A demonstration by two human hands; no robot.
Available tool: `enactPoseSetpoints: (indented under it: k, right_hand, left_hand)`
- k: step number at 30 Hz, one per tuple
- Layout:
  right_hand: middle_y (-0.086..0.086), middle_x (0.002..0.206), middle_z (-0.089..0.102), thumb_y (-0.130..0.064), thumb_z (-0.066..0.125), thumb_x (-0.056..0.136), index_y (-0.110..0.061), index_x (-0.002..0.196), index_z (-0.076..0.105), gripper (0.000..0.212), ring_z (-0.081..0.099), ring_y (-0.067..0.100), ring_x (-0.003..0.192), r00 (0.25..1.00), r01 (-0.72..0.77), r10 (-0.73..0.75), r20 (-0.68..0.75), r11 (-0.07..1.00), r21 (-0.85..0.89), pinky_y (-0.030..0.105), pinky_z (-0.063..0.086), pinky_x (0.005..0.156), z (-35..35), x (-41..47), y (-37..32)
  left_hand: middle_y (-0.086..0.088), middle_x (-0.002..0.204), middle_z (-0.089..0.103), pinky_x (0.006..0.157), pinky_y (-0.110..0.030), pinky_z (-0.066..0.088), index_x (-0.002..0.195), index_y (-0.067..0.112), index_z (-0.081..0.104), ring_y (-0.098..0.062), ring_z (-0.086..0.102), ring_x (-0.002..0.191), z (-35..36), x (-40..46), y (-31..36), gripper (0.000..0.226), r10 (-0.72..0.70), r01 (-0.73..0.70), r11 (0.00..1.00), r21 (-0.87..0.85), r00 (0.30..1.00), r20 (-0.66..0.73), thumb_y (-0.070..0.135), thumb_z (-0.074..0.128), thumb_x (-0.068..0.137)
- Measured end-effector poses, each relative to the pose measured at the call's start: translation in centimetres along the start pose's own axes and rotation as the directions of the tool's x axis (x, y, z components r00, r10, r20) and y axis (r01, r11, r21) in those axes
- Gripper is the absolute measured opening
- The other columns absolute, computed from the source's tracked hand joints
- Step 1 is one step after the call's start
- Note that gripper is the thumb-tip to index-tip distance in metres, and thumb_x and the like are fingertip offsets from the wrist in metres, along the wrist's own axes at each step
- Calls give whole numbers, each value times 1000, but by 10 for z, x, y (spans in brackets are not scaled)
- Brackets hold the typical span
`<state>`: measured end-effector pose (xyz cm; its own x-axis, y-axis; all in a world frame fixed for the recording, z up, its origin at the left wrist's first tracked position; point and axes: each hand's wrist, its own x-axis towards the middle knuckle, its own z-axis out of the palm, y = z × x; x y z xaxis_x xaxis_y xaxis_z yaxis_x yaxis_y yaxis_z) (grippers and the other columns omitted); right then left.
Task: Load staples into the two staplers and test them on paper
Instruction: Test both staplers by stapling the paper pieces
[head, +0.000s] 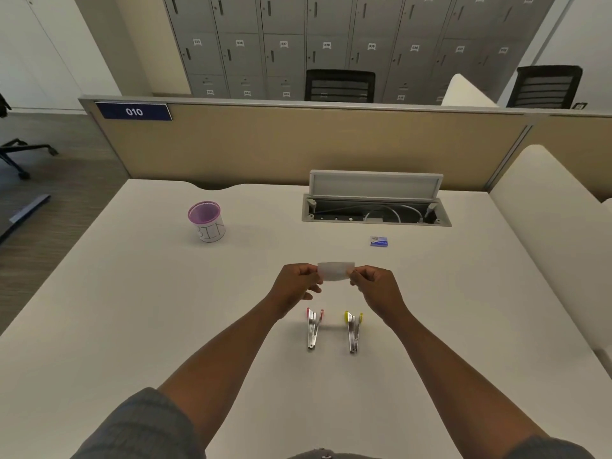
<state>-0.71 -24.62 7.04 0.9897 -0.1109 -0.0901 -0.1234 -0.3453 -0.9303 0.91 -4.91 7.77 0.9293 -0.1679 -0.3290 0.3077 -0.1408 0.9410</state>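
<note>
Sleeves [139, 425] of grey cloth sit at the bottom edge of the view, and both bare forearms reach out over the white desk [132, 309]. Between the forearms lie the two staplers, side by side but apart: the red stapler [313, 329] on the left and the yellow stapler [353, 331] on the right, each with its coloured end away from the person and its top arm hinged open, which I take to be the loading position. Neither is touched. Just beyond them, lifted off the desk, the left hand [298, 281] and the right hand [374, 281] each pinch one end of a small slip of paper [335, 271] between thumb and fingertips. It is stretched flat between them, probably to be looked over or readied for the stapling test; whether it carries a staple is too fine to tell. Farther off to the right, well apart from the hands, rests a small blue staple box [379, 241], seemingly closed. To the left at about that depth stands a purple mesh cup [206, 220] with a white label reading BIN. Behind the box a cable hatch [376, 207] in the desk stands with its lid [376, 183] up, wires showing inside. Nothing lies between the hands and the staplers or the box. Past the beige partition [298, 144], which bears a blue sign 010, are a black chair [339, 86] and grey lockers [331, 34]
</note>
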Motion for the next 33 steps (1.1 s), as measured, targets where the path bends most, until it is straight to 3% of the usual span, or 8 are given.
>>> enactPoseSetpoints:
  k: [5, 11, 17, 24, 29, 33]
  right_hand:
    - [-4, 57, 53, -31, 64, 90, -8, 66, 67, 34, 42, 11, 56, 1000, -23, 23, -13, 1000, -6, 24, 35, 56, 1, 0, -2]
    - [-10, 50, 45, -32, 63, 91, -9, 69, 66, 32, 37, 6, 50, 999, -41, 41, -6, 999, -32, 20, 32, 52, 0, 1, -4]
    - [-10, 56, 51, -32, 62, 91, -12, 72, 66, 28, 42, 8, 54, 999, -38, 39, 12, 999, -34, 20, 34, 55, 1, 3, -4]
    - [-3, 87, 72, -39, 71, 82, -19, 93, 68, 23, 64, 15, 76, 998, -58, 59, 28, 998, -35, 29, 52, 69, 7, 7, 1]
    - [-3, 78, 68, -36, 74, 80, -15, 94, 68, 26, 57, 9, 65, 996, -72, 75, 51, 996, -55, 20, 44, 61, 11, 10, -2]
    - [3, 84, 71, -32, 74, 81, -13, 92, 67, 23, 63, 16, 74, 993, -74, 79, 86, 995, -61, 32, 51, 69, 17, 18, 1]
  left_hand:
    - [-2, 61, 59, 52, -23, 42, 84, 1, 70, -9, 52, 49, 4, 7, -5, 22, 91, -70, 984, 163, 988, -122, 22, 65, 90]
    - [-6, 68, 59, 52, -23, 44, 85, 0, 69, -12, 54, 56, 7, 11, -5, 22, 74, -54, 987, 153, 989, -130, 20, 63, 91]
    - [-4, 70, 61, 52, -23, 44, 87, 0, 69, -12, 55, 56, 6, 13, -7, 21, 69, -49, 987, 152, 989, -132, 21, 64, 91]
    - [-5, 74, 65, 53, -24, 45, 88, 5, 71, -13, 56, 58, 3, 15, -12, 19, 68, -52, 988, 147, 992, -110, 22, 65, 91]
    - [-2, 71, 64, 52, -23, 44, 84, 8, 70, -12, 56, 57, 2, 17, -13, 16, 56, -42, 990, 137, 993, -100, 22, 66, 91]
    - [0, 71, 65, 54, -24, 45, 84, 9, 70, -12, 57, 57, -1, 21, -16, 17, 49, -36, 991, 128, 994, -97, 23, 66, 91]
